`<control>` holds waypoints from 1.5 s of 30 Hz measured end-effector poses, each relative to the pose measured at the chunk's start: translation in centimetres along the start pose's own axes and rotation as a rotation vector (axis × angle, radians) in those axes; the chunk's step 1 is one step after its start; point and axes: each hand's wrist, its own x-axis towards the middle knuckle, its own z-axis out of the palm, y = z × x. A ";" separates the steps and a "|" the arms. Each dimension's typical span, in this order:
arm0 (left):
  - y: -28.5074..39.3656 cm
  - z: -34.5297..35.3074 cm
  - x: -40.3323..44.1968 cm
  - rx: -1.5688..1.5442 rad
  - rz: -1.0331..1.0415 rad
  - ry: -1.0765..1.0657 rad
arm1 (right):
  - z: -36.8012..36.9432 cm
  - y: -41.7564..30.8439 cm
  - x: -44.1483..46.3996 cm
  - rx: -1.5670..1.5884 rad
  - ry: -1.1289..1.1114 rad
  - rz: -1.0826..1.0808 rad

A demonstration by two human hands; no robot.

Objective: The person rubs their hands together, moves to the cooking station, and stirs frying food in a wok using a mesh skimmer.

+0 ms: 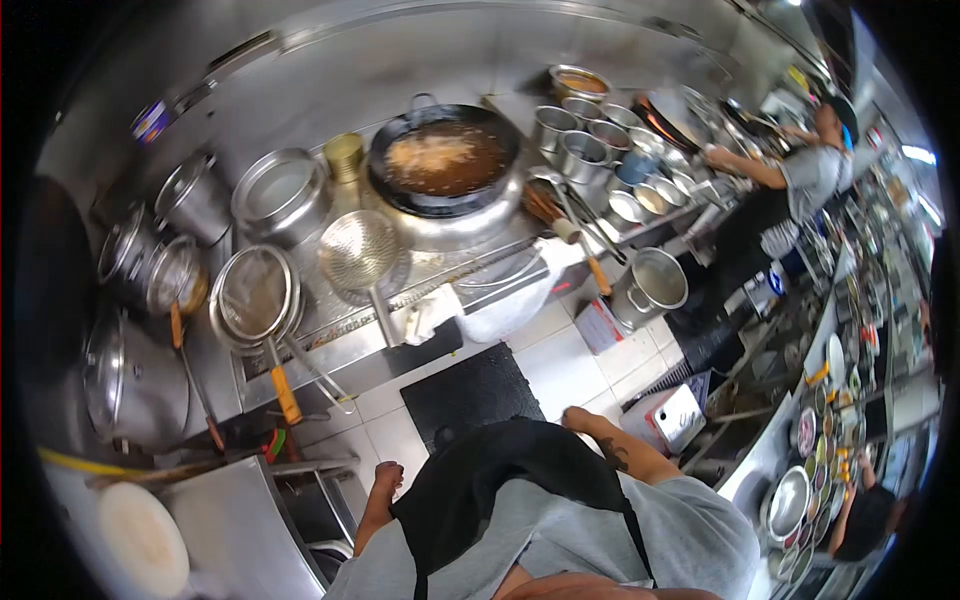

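Observation:
My left hand (387, 476) hangs low beside the black apron, its fingers curled in with nothing seen in them. On the apron's other side is my right hand (577, 418), rounded and closed, with no object visible in it. Both are apart from the stove. A black wok (400, 190) sits on the burner, holding dark bubbling oil with pale golden food (430, 152). In front of it lies a large perforated skimmer (360, 248), its handle toward me. A white cloth (432, 314) lies by that handle at the stove's front edge.
Wooden-handled strainers (256, 290) rest on a pot at left, near steel pots (280, 192). Metal containers (584, 152) crowd the right, with a tall pot (658, 278) below. A co-worker (815, 170) stands at the far right. A black mat (470, 395) lies on the tiles.

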 end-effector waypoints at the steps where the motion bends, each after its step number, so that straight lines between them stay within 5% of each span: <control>1: 1.4 0.4 0.5 -0.029 -0.096 -0.002 | 1.4 2.7 -1.9 0.018 -0.082 0.105; 3: 3.0 1.4 1.2 -0.040 -0.184 -0.008 | 8.6 12.1 -1.6 0.199 -0.211 0.351; 5: 3.6 3.0 1.5 -0.009 -0.199 -0.042 | 8.7 10.9 -8.5 0.443 -0.234 0.534; 11: 5.0 7.8 -0.2 0.142 -0.166 -0.177 | 18.4 16.9 -14.1 0.739 -0.113 0.227; 14: 5.6 9.1 -0.3 0.210 -0.143 -0.242 | 20.9 16.5 -13.0 0.796 0.008 0.439; 20: 8.6 9.0 3.1 0.310 -0.050 -0.357 | 19.3 13.4 -15.3 0.977 0.237 0.353; 22: 10.4 8.3 5.2 0.329 -0.012 -0.397 | 21.1 14.3 -14.6 0.967 0.211 0.362; 24: 12.7 7.7 8.1 0.336 0.024 -0.445 | 21.0 13.4 -15.5 0.533 0.213 0.338; 27: 17.3 8.1 11.8 0.332 0.056 -0.538 | 24.8 11.8 -15.6 0.455 0.499 0.332; 28: 18.6 8.3 12.5 0.327 0.057 -0.563 | 23.5 9.5 -16.4 0.697 0.422 0.567; 30: 21.0 8.5 13.2 0.301 0.051 -0.599 | 24.0 7.4 -18.3 0.782 0.416 0.589; 39: 33.2 12.4 11.2 0.308 0.130 -0.773 | 16.0 1.7 -18.8 0.591 0.862 0.325; 42: 35.8 17.2 14.0 0.538 0.375 -1.004 | 6.8 -2.0 -19.5 0.570 1.006 0.192; 45: 41.7 22.1 9.5 0.774 0.884 -1.041 | -2.7 -7.0 -19.2 0.634 1.179 -0.067</control>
